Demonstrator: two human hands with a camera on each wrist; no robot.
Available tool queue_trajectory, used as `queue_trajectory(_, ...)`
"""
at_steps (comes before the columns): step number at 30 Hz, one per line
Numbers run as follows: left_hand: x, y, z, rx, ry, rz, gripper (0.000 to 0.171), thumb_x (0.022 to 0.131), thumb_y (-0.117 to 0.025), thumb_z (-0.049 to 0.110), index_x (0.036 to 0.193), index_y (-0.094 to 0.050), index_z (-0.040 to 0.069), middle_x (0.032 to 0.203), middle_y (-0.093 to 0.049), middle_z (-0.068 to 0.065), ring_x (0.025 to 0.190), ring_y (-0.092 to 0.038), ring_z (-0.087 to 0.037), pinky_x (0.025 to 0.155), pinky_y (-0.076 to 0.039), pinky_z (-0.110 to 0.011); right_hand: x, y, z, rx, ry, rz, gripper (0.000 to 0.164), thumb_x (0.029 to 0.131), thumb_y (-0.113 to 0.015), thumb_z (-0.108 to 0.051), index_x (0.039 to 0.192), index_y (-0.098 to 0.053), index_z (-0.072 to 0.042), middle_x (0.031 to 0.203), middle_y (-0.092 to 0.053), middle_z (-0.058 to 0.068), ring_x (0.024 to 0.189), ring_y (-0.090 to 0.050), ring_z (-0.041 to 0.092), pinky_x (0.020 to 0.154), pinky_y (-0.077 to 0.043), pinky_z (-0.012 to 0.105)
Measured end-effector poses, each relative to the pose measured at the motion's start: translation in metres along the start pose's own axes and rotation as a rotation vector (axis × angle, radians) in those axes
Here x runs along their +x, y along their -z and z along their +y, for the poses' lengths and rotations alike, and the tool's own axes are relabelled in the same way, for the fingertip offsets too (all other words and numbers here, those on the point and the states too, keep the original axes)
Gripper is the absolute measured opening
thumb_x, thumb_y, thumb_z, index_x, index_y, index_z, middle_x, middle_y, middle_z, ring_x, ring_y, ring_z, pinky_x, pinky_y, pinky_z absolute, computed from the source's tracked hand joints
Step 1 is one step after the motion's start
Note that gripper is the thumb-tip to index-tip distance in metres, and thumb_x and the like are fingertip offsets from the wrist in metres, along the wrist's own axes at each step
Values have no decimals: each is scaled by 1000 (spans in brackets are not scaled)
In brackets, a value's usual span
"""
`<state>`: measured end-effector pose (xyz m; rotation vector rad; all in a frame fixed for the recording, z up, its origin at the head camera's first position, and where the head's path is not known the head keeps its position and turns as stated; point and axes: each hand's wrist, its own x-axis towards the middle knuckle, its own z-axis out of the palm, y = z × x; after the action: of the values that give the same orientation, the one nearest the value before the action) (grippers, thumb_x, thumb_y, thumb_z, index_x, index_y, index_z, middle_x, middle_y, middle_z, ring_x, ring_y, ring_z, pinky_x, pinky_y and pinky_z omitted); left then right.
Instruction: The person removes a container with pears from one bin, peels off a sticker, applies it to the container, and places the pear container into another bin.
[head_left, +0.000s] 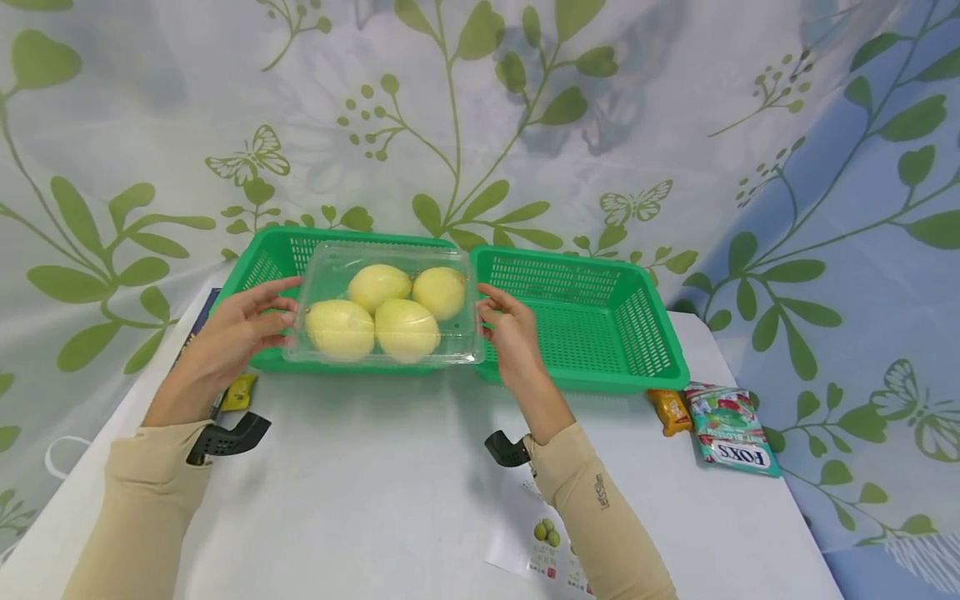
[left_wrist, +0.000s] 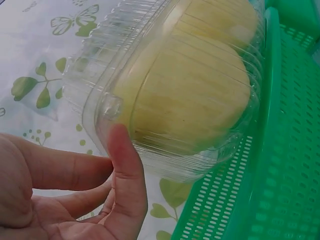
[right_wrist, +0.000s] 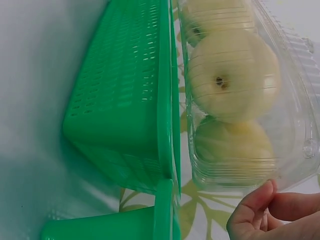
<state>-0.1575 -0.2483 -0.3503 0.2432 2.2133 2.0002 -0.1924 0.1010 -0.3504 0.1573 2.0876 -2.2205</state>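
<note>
I see on my feed a leafy curtain (head_left: 660, 100) behind the clear box (head_left: 461, 342), a white table (head_left: 360, 500) below it, one green basket (head_left: 360, 236) beneath and partly blocked by it, another green basket (head_left: 600, 382) to its right. I have the box over the first basket, left hand (head_left: 243, 329) and right hand (head_left: 512, 333) grasping opposite ends, four yellow fruits (head_left: 407, 329) inside. Nearer me than the box lie a paper (head_left: 517, 546) partly hidden by the right sleeve (head_left: 607, 517), rightward a candy bag (head_left: 729, 425) and orange packet (head_left: 670, 411), leftward a yellow packet (head_left: 239, 392).
</note>
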Motion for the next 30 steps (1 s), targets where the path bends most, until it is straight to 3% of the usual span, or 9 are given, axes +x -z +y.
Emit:
queue_trajectory(5, -3, 0, 0, -60, -16, -24, 63, 102, -56, 8, 157, -27, 0, 109, -55, 5, 89, -59, -4, 73, -57, -19, -4, 1, 0, 32, 6, 8, 36, 103, -53, -8, 137, -62, -15, 105, -56, -1, 88, -55, 13, 78, -45, 27)
queue_trajectory(15, -6, -3, -6, -92, -31, -40, 57, 101, -57, 7, 155, -36, 5, 108, -54, 4, 87, -61, -6, 70, -58, -21, -13, 4, 3, 65, 4, 13, 36, 102, -54, -7, 137, -61, -14, 103, -54, -1, 82, -54, 13, 73, -44, 24)
queue_trajectory(25, -10, -5, -4, -33, -3, -41, 61, 102, -57, 12, 156, -30, 0, 109, -54, 4, 88, -60, -6, 70, -58, -22, -18, 9, 8, 87, 2, -10, 35, 103, -52, -8, 136, -61, -15, 99, -55, -2, 80, -52, 14, 74, -43, 27)
queue_trajectory(30, -14, -7, -4, -40, -24, -57, 59, 102, -56, 10, 155, -32, -1, 109, -55, 4, 90, -60, -5, 70, -59, -24, -25, 12, 8, 114, -5, -17, 35, 103, -52, -8, 136, -60, -14, 98, -56, -4, 79, -51, 12, 72, -42, 25)
